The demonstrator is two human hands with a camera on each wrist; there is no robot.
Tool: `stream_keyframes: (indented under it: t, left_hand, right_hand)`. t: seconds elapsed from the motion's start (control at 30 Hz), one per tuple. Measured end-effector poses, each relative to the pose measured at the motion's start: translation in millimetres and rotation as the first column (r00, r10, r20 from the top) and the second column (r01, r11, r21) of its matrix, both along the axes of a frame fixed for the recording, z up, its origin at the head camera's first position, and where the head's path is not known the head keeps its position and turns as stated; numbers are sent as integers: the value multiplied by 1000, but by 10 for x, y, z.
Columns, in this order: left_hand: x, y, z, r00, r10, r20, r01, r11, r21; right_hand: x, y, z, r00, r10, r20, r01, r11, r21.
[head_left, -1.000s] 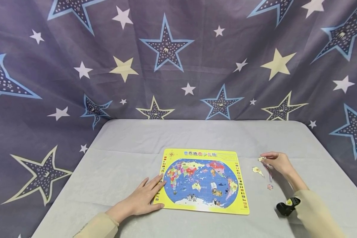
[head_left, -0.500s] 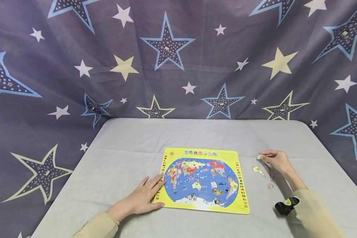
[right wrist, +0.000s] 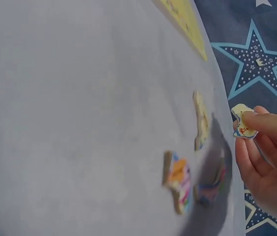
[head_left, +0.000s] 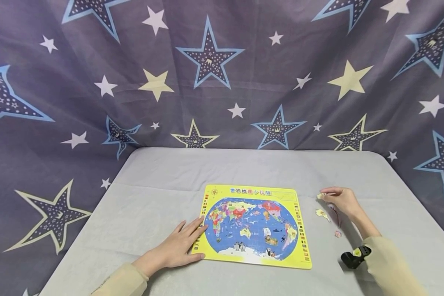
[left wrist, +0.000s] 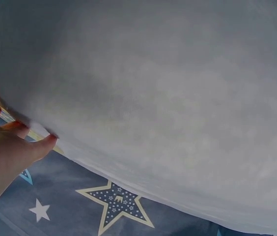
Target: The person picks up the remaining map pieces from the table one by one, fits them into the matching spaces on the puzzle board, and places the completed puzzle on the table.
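A yellow-bordered world map jigsaw puzzle (head_left: 259, 261) lies flat on the table. My left hand (head_left: 179, 245) rests with spread, fairly straight fingers on its left edge; in the left wrist view the left hand (left wrist: 15, 147) shows at the far left. Right of the board, my right hand (head_left: 342, 200) pinches a small pale-yellow puzzle piece (right wrist: 245, 120) between thumb and fingers. Below that hand lie a yellow piece (head_left: 322, 213), a small pinkish piece (head_left: 338, 234) and a long thin piece (head_left: 334, 214), partly in the hand's shadow.
The grey cloth-covered table (head_left: 163, 172) reaches back to a dark curtain (head_left: 222, 94) printed with stars. A black wrist camera (head_left: 355, 257) sits at the right sleeve, low over the table.
My right hand has shifted slightly left with the pinched puzzle piece. The left hand stays on the board, and the loose pieces lie as before.
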State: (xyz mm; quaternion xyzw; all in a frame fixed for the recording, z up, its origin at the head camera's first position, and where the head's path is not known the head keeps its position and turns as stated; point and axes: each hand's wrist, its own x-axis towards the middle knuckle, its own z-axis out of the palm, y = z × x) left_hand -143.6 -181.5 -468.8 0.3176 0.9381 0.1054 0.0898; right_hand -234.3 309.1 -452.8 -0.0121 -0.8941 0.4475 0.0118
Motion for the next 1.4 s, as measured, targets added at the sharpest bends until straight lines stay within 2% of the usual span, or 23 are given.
stream_keyframes:
  t: [0.2,0.5,0.77,0.93,1.1,1.4]
  left_hand:
    - [0,4,-2,1000,4,4,-4,1000,10]
    - [3,4,-6,1000,0,-5,0,1000,10]
    - [6,6,-3,1000,3,10,-3,1000,7]
    - [3,12,-8,1000,6,3,-6,1000,3]
    - [7,11,-6,1000,5,3,-5,1000,2]
    - [14,6,3,1000,11,7,-11,1000,2]
  right_hand:
    - [-23,-101,42,999,38,6,-38,999,2]
    - [-17,-281,43,994,110,10,-108,984,-138]
    - [1,-469,82,984,174,28,-167,973,-161]
    - [13,-588,111,977,213,29,-202,955,-218]
    - [33,-700,115,970,242,27,-230,947,-225]
    - [112,-950,150,956,291,33,-281,944,-175]
